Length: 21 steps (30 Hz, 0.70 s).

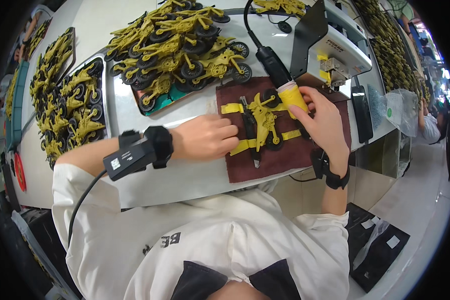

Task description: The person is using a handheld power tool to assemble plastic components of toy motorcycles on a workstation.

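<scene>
A yellow toy motorcycle (263, 122) with black wheels lies on a dark red cloth (285, 162), between yellow strips (291, 135). My right hand (322, 117) is wrapped round the yellow-taped lower part of a corded black electric screwdriver (288, 95), held tilted just right of the motorcycle. Its tip is hidden. My left hand (205, 137) rests at the cloth's left edge, its fingers curled in beside the strips. What those fingers hold, if anything, cannot be made out. A slim dark bar with a silver end (256, 162) runs partly under the motorcycle.
A large heap of yellow toy motorcycles (180, 45) sits on a green-topped board beyond my left hand. More fill a metal-edged tray (106, 95) at left. A white machine (335, 55) with a black panel stands behind the screwdriver. A clear plastic bag (401, 112) is at right.
</scene>
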Motion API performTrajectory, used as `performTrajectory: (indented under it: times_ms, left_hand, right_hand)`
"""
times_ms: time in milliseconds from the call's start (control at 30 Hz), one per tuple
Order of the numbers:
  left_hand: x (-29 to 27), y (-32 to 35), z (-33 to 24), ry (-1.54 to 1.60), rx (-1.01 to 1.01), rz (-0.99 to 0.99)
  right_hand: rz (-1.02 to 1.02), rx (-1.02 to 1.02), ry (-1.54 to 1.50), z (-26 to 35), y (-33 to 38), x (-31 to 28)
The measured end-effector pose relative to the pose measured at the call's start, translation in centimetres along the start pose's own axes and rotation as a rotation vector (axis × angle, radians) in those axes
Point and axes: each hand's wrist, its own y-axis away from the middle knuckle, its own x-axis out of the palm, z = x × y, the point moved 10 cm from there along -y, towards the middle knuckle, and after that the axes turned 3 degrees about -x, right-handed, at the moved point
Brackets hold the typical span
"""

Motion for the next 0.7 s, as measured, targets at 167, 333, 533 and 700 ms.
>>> performTrajectory:
  times_ms: [167,333,533,700]
  left_hand:
    - [-1.2,-2.4,0.2,0.031,-0.006,-0.119]
    - [-3.1,-3.2,2.5,0.121,-0.271,-0.344]
    - [1.3,-1.8,3.6,0.048,-0.509,-0.167]
    - [1.3,-2.2,4.0,0.057,-0.495,-0.149]
  right_hand:
    - [-0.063,-0.138,0.225,0.5,-0.7,0.9]
    - [-0.124,-0.217,0.249,1.0,-1.0,1.1]
    - [-0.299,-0.190,-0.154,1.2,1.4,-1.8]
    - [-0.658,-0.183,-0.750,1.3,5.4,-7.4]
